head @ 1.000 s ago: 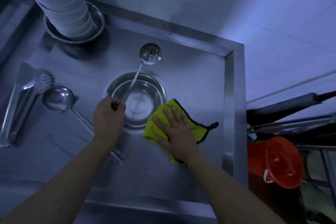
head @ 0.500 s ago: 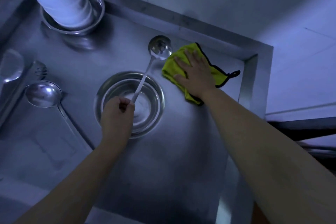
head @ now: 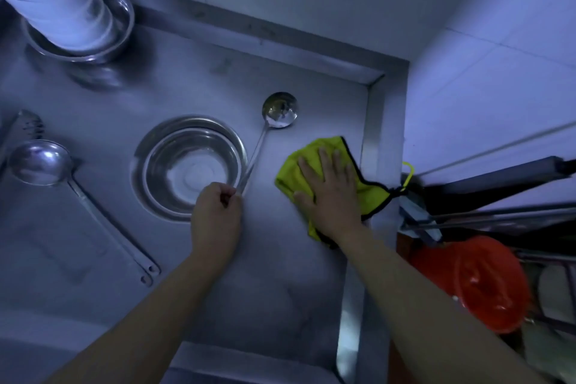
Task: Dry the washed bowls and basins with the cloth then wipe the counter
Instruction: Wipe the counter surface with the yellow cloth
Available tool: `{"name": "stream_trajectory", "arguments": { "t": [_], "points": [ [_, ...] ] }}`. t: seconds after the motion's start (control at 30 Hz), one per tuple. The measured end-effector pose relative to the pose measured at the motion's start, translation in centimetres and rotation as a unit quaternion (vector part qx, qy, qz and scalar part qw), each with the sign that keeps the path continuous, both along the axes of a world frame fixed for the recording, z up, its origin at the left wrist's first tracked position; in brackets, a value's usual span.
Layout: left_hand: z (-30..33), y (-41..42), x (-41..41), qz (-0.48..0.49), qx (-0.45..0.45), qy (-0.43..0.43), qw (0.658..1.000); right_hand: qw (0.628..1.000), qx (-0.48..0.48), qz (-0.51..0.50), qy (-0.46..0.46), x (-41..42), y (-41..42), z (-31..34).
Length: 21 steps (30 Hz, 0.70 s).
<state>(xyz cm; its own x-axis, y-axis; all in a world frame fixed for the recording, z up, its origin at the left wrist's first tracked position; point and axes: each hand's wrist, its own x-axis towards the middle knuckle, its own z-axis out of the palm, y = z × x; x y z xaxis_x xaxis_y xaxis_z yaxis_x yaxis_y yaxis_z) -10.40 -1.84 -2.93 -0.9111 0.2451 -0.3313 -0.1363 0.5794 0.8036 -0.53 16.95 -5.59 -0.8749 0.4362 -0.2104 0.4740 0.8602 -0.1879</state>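
1. Pressing flat on the yellow-green microfibre cloth with black edging (head: pixel 314 179), the right hand (head: pixel 332 193) keeps its fingers straight and spread wide, holding the cloth down on the stainless-steel surface (head: pixel 280 274) just beside its raised right rim.
2. The left hand (head: pixel 215 218) has its fingers curled tight round the end of a long-handled steel ladle (head: pixel 279 109), whose cup rests on the surface beyond the cloth.
3. The shallow round steel basin (head: pixel 190 167) sits upright near the middle, its rim touching or nearly touching the ladle handle; I judge the drying done and the surface wipe under way.
4. Risk: the cloth's black hanging loop (head: pixel 394 192) trails over the right rim, so a stroke that way could snag it on the dark rack bars (head: pixel 498 212) there.
5. Risk: swinging the ladle aside could knock the basin and send it skating over the damp steel.
6. Around: a tall stack of white bowls (head: pixel 59 6) stands in another steel basin (head: pixel 121 19) at the far left, a second steel ladle (head: pixel 40 162) lies on the left with tongs just beyond it, and an orange plastic bucket (head: pixel 480 284) sits below on the right.
7. The basin and both ladles block a full sweep leftward.
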Motion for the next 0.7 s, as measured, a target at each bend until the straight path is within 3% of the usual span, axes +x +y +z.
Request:
{"name": "stream_trajectory", "arguments": {
  "t": [0.17, 0.3, 0.7],
  "points": [
    [0.3, 0.2, 1.8, -0.029, 0.004, -0.004, 1.000, 1.000, -0.015, 0.005, 0.019, 6.8, -8.1, 0.1],
    [0.5, 0.0, 2.4, -0.044, -0.003, -0.005, 0.999, 0.999, 0.006, 0.046, 0.026, 9.7, -10.0, -0.2],
    [0.0, 1.4, 2.8, -0.019, -0.004, -0.002, 1.000, 0.997, 0.069, -0.001, -0.041, -1.6, 4.7, 0.3]
  ]
}}
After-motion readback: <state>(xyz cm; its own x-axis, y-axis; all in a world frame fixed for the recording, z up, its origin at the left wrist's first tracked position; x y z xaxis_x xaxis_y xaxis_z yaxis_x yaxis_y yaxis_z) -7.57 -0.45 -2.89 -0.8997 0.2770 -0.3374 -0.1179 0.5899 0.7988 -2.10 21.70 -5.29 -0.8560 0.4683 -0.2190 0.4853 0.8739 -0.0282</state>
